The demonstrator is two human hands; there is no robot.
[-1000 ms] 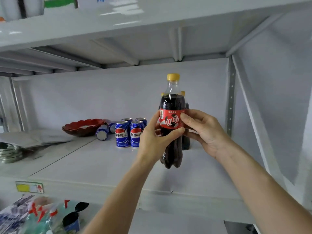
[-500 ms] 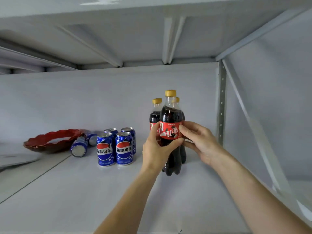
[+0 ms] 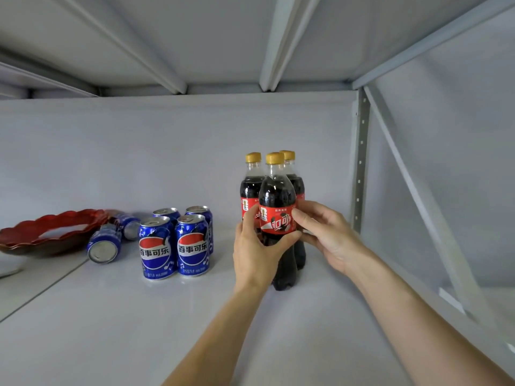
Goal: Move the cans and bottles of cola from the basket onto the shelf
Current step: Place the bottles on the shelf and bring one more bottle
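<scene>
The front cola bottle (image 3: 277,207) is being gripped at its label by both hands, left hand (image 3: 257,250) and right hand (image 3: 327,236), near the shelf (image 3: 111,330) back-right corner; full, likely heavy, smooth plastic.

head view faces close into the shelf (image 3: 117,324)

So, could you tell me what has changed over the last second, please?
The held cola bottle has been carried deeper onto the shelf and lowered to it, joining the two bottles behind. The left hand and right hand still grip its label. The cans and red bowl have not moved.
</scene>
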